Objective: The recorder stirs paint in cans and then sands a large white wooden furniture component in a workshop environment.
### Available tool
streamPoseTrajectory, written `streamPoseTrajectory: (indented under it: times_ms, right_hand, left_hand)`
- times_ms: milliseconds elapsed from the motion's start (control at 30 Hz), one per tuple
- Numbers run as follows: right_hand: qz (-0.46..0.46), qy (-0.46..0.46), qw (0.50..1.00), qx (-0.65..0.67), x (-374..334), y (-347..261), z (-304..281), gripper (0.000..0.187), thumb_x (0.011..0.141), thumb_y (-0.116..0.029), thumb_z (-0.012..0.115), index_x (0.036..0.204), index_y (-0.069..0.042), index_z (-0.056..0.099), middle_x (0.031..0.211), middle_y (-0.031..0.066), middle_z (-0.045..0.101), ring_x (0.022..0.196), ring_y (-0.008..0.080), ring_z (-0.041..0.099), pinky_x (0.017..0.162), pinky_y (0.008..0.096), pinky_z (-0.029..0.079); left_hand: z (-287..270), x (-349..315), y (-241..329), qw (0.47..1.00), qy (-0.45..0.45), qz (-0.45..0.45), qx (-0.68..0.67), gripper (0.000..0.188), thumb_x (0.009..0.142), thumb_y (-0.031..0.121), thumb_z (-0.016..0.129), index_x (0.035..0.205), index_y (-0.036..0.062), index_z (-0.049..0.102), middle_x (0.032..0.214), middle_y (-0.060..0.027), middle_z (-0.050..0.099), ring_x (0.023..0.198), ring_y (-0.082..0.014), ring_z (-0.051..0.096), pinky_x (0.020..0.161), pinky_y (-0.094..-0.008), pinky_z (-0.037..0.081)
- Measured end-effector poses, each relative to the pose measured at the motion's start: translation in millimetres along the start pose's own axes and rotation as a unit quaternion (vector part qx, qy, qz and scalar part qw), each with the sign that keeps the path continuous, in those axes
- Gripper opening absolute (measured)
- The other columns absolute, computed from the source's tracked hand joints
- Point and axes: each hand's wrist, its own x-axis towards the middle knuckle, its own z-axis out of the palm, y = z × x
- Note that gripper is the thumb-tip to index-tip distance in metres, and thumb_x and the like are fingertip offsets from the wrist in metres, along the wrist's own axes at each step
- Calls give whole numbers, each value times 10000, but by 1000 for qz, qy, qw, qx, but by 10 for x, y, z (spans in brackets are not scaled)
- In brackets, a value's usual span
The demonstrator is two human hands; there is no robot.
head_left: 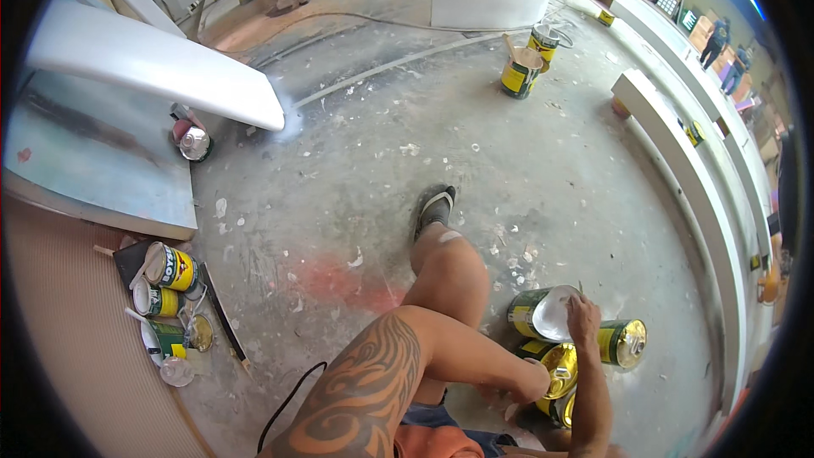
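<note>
My right hand (584, 320) is closed at the right rim of an open can (527, 314), whose mouth shows a white inside. A thin tip pokes out above its fingers, too small to name. My left arm, tattooed on its upper part, bends across my knee. My left hand (534, 382) is beside a can with a shiny gold lid (561, 371); its fingers are mostly hidden. Another gold-topped can (622, 343) stands right of my right hand. One more gold-topped can (555, 411) is lower down, partly covered by my right forearm.
Left on the floor lie several paint cans (174, 267) and a long dark tool (225, 314). A white curved panel (161, 59) juts in from upper left. Ahead stands an open can (521, 75) with a stick. White beams (678, 144) run along the right. Other people (716, 42) are far off.
</note>
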Motion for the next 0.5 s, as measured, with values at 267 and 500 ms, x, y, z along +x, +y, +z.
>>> streamPoseTrajectory:
  times_ms: [267, 500]
  right_hand:
    - [-22, -124, 979, 160, -24, 9, -75, 160, 849, -188, 702, 904, -38, 690, 888, 166, 674, 850, 393, 654, 736, 462, 507]
    - [51, -87, 995, 7, -31, 307, -146, 151, 896, -213, 627, 882, -72, 677, 883, 142, 666, 841, 389, 655, 739, 478, 517]
  left_hand:
    - [43, 203, -50, 999, -28, -16, 41, 551, 832, 455, 739, 1323, 224, 642, 1261, -39, 690, 1179, -289, 616, 987, -526, 469]
    - [16, 110, 8, 998, -39, -23, 41, 555, 826, 489, 732, 1307, 223, 650, 1249, -40, 694, 1166, -291, 620, 991, -544, 457]
